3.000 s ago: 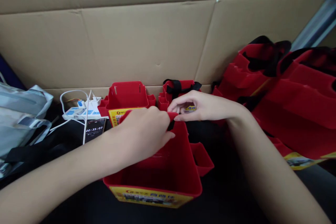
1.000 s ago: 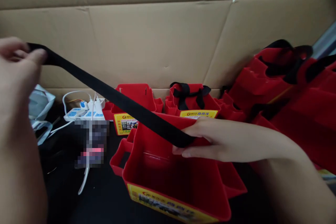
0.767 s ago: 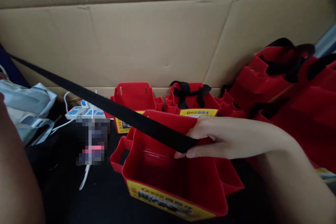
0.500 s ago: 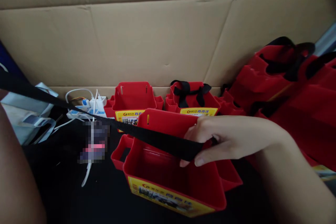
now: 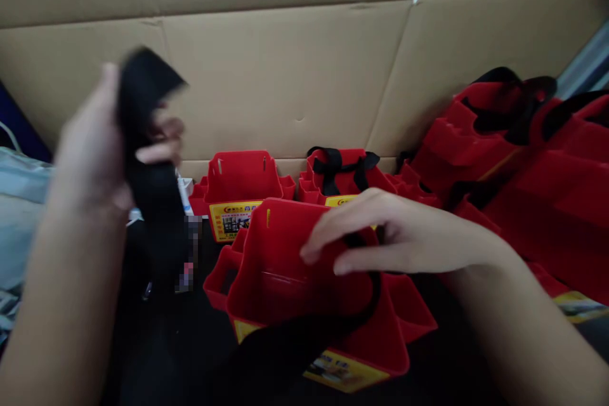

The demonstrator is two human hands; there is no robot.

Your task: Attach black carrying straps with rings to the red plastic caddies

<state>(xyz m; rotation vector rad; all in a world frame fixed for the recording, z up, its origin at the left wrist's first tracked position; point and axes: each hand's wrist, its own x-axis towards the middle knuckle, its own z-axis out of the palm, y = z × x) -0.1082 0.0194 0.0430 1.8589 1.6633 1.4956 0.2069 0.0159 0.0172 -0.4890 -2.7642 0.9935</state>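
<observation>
Right in front stands a red plastic tool bucket with side pockets and a yellow label. A black webbing strap runs from inside it, over its front edge and down. My left hand, raised at the left and blurred, is closed around the free part of the strap. Over the bucket's opening, my right hand has its thumb and fingers apart with nothing between them. Where the strap meets the bucket is partly hidden behind the right hand.
Behind stand a strapless red bucket and another red bucket with a black strap. More red buckets are heaped at the right. A cardboard wall closes off the back. Pale plastic bags lie far left.
My right hand has let go of the strap and opened. My left hand has come into view holding the strap, which was taut and now hangs slack over the bucket's front.
</observation>
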